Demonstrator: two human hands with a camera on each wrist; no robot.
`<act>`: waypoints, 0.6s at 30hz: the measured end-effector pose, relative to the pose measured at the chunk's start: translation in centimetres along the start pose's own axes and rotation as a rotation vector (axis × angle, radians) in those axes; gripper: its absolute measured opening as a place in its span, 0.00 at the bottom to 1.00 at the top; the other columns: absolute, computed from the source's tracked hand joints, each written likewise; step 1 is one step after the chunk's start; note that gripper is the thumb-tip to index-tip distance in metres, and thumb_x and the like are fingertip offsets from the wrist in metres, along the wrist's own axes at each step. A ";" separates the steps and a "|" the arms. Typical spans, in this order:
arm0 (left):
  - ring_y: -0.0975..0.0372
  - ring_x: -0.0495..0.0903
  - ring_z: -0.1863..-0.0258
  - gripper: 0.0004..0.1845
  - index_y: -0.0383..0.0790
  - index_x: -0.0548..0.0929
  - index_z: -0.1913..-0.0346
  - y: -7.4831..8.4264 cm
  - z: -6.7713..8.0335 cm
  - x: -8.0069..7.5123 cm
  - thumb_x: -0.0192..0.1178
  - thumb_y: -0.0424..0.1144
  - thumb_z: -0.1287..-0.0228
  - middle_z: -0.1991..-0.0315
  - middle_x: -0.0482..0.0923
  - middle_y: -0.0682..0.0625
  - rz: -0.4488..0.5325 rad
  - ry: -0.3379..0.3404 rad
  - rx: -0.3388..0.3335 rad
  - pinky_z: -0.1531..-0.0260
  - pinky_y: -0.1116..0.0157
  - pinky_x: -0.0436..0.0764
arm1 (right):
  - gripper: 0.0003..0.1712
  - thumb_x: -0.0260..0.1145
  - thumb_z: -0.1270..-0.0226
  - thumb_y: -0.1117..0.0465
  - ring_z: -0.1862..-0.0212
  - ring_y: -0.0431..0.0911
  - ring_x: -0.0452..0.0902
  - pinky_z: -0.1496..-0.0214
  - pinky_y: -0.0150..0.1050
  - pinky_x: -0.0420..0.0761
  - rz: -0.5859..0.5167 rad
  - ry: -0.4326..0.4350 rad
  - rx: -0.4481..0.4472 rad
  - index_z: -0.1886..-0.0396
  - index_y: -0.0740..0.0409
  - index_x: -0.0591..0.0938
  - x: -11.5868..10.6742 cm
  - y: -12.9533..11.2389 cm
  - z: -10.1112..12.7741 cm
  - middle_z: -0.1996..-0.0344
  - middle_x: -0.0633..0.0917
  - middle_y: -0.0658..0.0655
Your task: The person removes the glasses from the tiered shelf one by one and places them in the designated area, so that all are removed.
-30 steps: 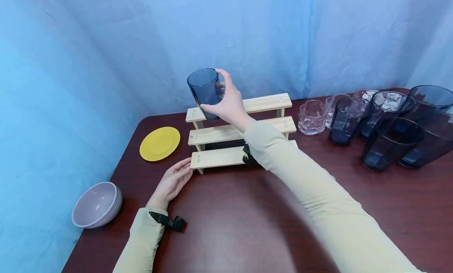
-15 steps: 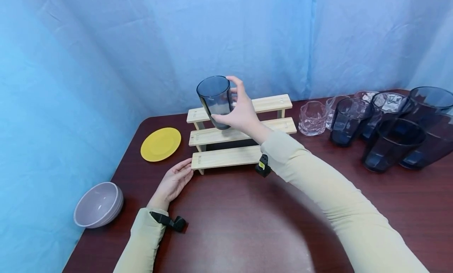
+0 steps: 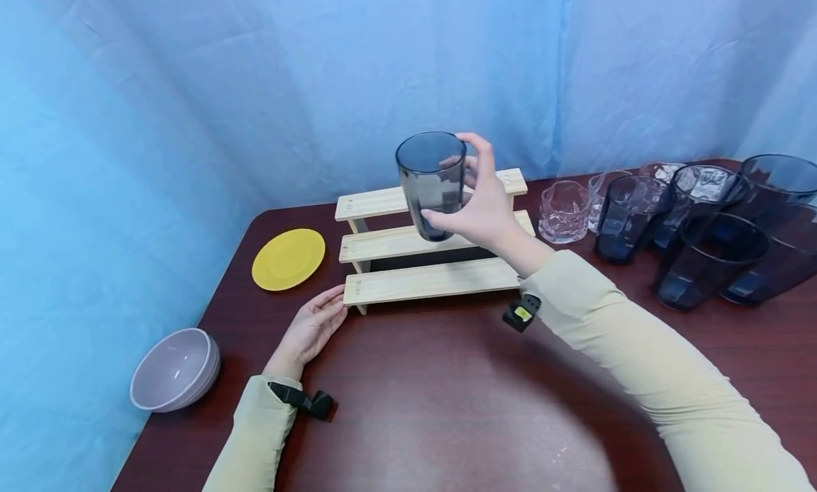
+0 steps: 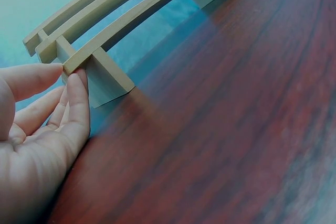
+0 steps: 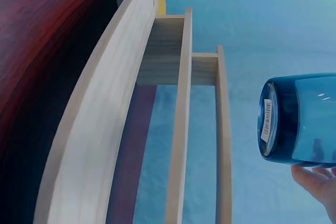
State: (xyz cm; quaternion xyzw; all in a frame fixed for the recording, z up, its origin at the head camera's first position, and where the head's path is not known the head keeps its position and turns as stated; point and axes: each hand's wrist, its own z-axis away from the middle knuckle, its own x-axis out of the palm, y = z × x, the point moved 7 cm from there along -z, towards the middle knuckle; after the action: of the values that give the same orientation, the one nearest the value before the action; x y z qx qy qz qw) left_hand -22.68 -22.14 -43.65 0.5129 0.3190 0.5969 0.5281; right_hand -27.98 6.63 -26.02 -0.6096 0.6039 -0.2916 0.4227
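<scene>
My right hand (image 3: 486, 205) grips a tall blue-grey tinted drinking glass (image 3: 426, 191) by its side, thumb in front and fingers behind. The glass is upright in the air and overlaps the upper boards of a three-step wooden shelf rack (image 3: 428, 282) in the head view. The right wrist view shows the base of the glass (image 5: 289, 119) apart from the boards, with a barcode sticker (image 5: 266, 120) on it. At the rack's lower left corner, my left hand (image 3: 310, 332) pinches the end of the lowest board (image 4: 100, 48) between thumb and fingers.
Left of the rack lies a yellow plate (image 3: 288, 259). A lilac bowl (image 3: 175, 371) stands nearer, by the table's left edge. Several tinted glasses (image 3: 708, 254) and clear wavy tumblers (image 3: 564, 214) are grouped on the right. A blue curtain (image 3: 357, 66) hangs behind.
My right hand has carried the tinted glass rightward from the left end of the rack to about its middle. It dipped a little on the way. The left hand stays in place.
</scene>
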 end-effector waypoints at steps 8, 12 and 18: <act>0.71 0.78 0.56 0.28 0.29 0.53 0.28 -0.4 -0.4 0.4 0.43 0.23 0.30 0.50 0.73 0.55 0.026 0.005 -0.008 0.53 0.75 0.77 | 0.58 0.74 0.59 0.76 0.51 0.40 0.75 0.62 0.30 0.80 0.063 0.000 -0.036 0.32 0.48 0.51 -3.3 -0.3 2.0 0.49 0.73 0.55; 0.71 0.78 0.56 0.29 0.28 0.52 0.28 -0.5 -0.5 0.5 0.43 0.23 0.30 0.51 0.74 0.55 0.017 0.003 -0.004 0.53 0.76 0.77 | 0.62 0.75 0.61 0.77 0.50 0.38 0.74 0.58 0.26 0.77 0.131 -0.011 -0.038 0.30 0.47 0.51 -4.9 -0.1 3.2 0.50 0.70 0.54; 0.71 0.78 0.57 0.28 0.29 0.53 0.28 -0.3 -0.6 0.3 0.42 0.23 0.29 0.51 0.74 0.56 -0.005 0.005 -0.003 0.53 0.76 0.77 | 0.62 0.79 0.63 0.71 0.62 0.36 0.71 0.71 0.27 0.69 0.361 -0.016 -0.035 0.29 0.48 0.53 -7.2 0.4 5.0 0.49 0.71 0.56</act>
State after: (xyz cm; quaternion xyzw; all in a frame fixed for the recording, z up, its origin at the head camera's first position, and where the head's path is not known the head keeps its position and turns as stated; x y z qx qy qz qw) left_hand -23.10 -21.65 -44.01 0.5099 0.3208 0.5972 0.5296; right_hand -24.55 14.56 -27.63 -0.5009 0.7052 -0.1956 0.4622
